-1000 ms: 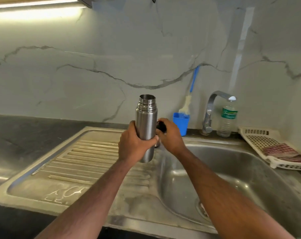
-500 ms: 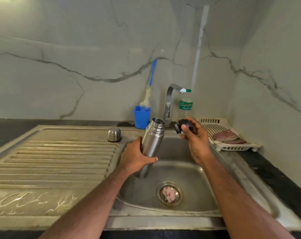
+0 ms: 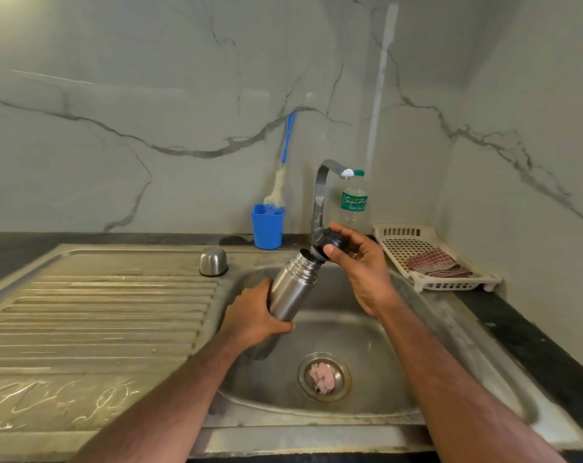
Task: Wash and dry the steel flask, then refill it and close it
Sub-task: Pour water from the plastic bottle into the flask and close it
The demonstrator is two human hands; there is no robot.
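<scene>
My left hand [image 3: 255,317] grips the lower body of the steel flask [image 3: 292,285], which tilts to the right over the sink basin [image 3: 377,345]. My right hand [image 3: 360,262] pinches the black stopper [image 3: 327,245] right at the flask's open threaded mouth. The flask's steel cap cup [image 3: 213,261] stands upside down on the drainboard [image 3: 99,312], left of the basin. The tap [image 3: 323,192] rises just behind the stopper; no water is running.
A blue cup [image 3: 267,227] with a bottle brush [image 3: 280,185] stands at the wall. A plastic water bottle [image 3: 354,200] sits behind the tap. A white basket [image 3: 427,285] holds a checked cloth [image 3: 439,264] at right. Something pink lies in the drain strainer [image 3: 324,375].
The flask has tilted further to the right over the basin. My right hand has brought the black stopper down to the flask's mouth. The view shifted from the drainboard to the basin.
</scene>
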